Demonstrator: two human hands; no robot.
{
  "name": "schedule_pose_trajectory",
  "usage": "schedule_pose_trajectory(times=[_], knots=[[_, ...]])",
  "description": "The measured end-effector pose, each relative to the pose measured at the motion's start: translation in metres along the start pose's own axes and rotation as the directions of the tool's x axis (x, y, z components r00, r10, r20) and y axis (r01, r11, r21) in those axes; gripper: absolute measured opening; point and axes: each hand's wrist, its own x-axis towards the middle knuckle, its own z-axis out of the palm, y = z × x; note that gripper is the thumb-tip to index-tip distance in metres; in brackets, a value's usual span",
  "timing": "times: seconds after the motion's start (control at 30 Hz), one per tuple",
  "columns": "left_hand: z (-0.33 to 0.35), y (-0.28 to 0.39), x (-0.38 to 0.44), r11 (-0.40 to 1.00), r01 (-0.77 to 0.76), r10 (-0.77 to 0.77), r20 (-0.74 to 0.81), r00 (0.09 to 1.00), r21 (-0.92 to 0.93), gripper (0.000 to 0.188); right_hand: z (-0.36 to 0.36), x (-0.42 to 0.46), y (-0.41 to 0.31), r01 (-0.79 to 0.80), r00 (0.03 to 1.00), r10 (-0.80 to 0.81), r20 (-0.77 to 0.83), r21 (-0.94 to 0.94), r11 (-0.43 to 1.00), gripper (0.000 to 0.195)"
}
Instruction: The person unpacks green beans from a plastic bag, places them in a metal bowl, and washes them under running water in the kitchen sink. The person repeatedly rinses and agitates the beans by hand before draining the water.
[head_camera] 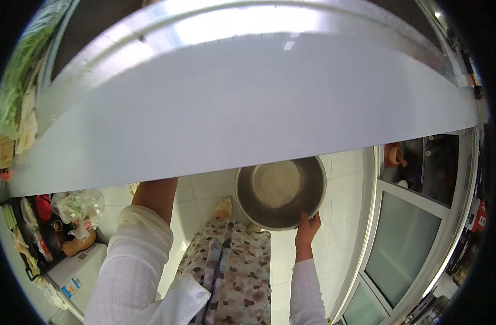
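Note:
My right hand grips the lower right rim of a round, deep metal pot. The pot tilts so that its bare inside faces me, with a paler round bottom. Its far edge passes behind a large white panel, which spans the view in front of me. My left forearm, its white sleeve pushed up, reaches under the same panel. The left hand itself is hidden behind it, so whatever it touches cannot be seen.
To the left, a black rack holds bagged produce, above a white appliance. Leafy greens in plastic stand at the far left. Cabinets with frosted doors line the right, below an open shelf with a wooden mortar.

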Motion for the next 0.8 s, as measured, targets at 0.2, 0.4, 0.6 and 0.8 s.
schedule_pose_trajectory(times=[0.2, 0.4, 0.6, 0.8], knots=[[-0.028, -0.085, -0.074, 0.234, -0.502, 0.652, 0.248, 0.716, 0.833, 0.040, -0.009, -0.040, -0.076, -0.011, 0.993, 0.005, 0.116, 0.047, 0.999, 0.027], [-0.020, 0.064, -0.311, 0.883, -0.208, -0.002, 0.447, 0.895, 0.421, 0.022, -0.120, -0.082, -0.194, 0.049, 0.997, -0.047, 0.061, -0.034, 0.998, 0.024], [-0.103, 0.171, -0.440, 0.994, -0.112, 0.104, 0.282, 0.954, 0.011, 0.025, -0.161, -0.105, -0.358, 0.162, 0.980, -0.141, 0.139, -0.158, 0.974, 0.024], [-0.193, 0.262, -0.473, 0.961, -0.221, 0.205, -0.107, 0.973, -0.164, 0.020, -0.058, -0.060, -0.479, 0.242, 0.892, -0.213, 0.399, -0.023, 0.970, 0.024]])
